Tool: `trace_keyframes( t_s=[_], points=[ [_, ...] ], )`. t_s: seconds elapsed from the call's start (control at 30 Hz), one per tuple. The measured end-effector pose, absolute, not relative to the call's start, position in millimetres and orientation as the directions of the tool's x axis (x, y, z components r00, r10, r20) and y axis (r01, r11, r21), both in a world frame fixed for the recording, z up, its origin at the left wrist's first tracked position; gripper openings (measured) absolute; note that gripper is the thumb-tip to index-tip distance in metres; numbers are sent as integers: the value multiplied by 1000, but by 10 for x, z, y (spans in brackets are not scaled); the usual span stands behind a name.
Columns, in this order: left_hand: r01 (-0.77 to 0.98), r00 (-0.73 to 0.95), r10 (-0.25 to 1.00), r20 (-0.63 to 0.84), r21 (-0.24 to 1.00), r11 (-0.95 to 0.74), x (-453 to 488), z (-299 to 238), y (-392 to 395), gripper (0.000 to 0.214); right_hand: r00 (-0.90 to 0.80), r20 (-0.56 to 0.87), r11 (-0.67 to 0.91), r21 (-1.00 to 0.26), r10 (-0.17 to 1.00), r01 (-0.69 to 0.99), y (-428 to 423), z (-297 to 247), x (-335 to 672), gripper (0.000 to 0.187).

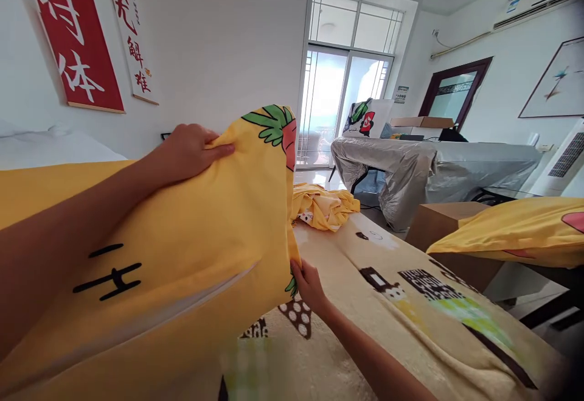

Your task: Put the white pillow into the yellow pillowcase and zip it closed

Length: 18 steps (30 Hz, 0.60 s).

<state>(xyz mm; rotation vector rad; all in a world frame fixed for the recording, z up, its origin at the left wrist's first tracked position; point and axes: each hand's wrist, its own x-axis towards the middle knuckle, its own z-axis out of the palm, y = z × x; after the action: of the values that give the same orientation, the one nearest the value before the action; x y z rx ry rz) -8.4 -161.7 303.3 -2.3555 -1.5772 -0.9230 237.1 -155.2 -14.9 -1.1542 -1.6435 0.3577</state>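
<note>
A large yellow duvet cover (214,206), printed with carrots, green leaves and black marks, spans the left and middle of the view. My left hand (191,148) pinches its upper part between thumb and fingers, lifting the cloth into a raised corner. Lower down, my right hand (311,285) grips the cover's right edge, beside a printed green leaf. Between the hands the edge hangs almost upright. A long slit with a pale strip (182,310) runs along the lower side of the cover; what lies inside is hidden.
Beneath is a beige patterned blanket (365,328) on the bed. A crumpled yellow cloth (326,206) lies at its far end. To the right, a yellow pillow (524,230) rests by a cardboard box (442,218). Farther back stands a table under silvery sheeting (410,160).
</note>
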Motion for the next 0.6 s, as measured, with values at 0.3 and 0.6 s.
trace_keyframes(
  t_s=[0.3,0.6],
  points=[
    [935,-115,798,592,336,-114,-533,3366,-1778,74,-9,662,546,-610,749,574,-1282,-136,2422,39],
    [886,-147,787,600,433,-165,-653,3335,-1696,63,-245,522,572,-682,817,456,-1149,-113,2515,49]
  ],
)
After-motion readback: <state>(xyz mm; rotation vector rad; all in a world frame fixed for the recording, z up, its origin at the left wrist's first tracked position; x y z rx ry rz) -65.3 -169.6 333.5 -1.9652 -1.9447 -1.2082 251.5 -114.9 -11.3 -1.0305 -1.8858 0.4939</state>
